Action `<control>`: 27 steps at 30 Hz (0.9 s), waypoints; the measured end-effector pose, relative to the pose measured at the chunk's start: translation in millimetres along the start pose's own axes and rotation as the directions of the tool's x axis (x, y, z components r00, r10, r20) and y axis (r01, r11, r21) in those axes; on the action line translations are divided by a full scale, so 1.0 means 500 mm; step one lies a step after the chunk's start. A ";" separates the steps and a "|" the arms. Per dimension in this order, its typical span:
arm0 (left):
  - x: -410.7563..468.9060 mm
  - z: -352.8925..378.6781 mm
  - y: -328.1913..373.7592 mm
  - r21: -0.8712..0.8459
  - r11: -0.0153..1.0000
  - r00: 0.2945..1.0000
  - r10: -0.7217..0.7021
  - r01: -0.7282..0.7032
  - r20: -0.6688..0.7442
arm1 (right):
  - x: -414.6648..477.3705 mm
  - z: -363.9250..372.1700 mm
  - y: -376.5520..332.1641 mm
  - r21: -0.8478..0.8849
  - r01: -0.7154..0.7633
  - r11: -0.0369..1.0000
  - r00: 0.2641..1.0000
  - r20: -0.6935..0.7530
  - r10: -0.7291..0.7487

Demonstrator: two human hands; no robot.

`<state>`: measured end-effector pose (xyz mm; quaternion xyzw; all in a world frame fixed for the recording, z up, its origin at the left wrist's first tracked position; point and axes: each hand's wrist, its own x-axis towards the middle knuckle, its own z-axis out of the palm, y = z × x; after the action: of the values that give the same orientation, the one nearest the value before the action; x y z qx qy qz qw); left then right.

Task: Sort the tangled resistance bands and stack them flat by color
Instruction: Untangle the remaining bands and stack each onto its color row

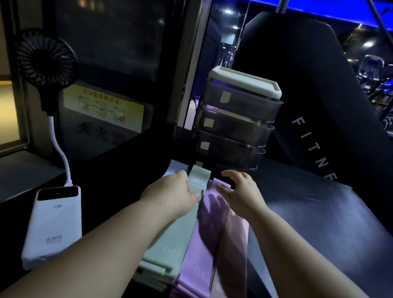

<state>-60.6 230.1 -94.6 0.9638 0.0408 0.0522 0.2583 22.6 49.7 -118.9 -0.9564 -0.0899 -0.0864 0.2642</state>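
Three flat stacks of resistance bands lie side by side on a dark counter, running from the foot of a smoky plastic drawer unit toward the person: the green stack left of the unit's centre, the purple stack touching it straight in front of the unit, and the pink stack against the purple on the right. The left hand rests on the green stack's end nearest the drawers, thumb laid across the top band; whether its fingers curl round the stack's edge cannot be told. The right hand is held over the purple and pink ends just before the drawers, fingers apart and loosely bent, gripping nothing, its shadow on the purple band. Well left of the drawer unit, a white power bank lies on the counter with a small black fan standing up from it on a white neck. Right of and behind the unit leans a black pad lettered "FITNE".
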 end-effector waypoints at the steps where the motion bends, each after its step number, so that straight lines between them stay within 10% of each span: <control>1: 0.013 0.000 0.004 -0.011 1.000 1.000 -0.011 0.011 -0.016 | 0.004 -0.004 0.005 0.000 -0.009 1.000 1.000 -0.003 0.009; 12: 0.232 0.015 0.020 -0.375 0.899 0.940 -0.303 0.227 -0.156 | 0.084 -0.018 0.087 0.298 -0.263 0.918 0.931 -0.171 0.322; 19: 0.365 0.020 0.021 -0.853 0.473 0.899 -0.438 0.222 -0.010 | 0.152 -0.030 0.141 0.690 -0.224 0.689 0.896 -0.131 0.423; 27: 0.548 0.097 -0.026 -0.966 0.147 0.918 -0.370 0.211 0.144 | 0.246 0.011 0.168 0.925 -0.171 0.341 0.910 0.016 0.414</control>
<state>216.0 246.2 -121.2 0.5548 0.2001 0.0763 0.8040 160.7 -3.0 -138.4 -0.6382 0.0819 -0.0802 0.7613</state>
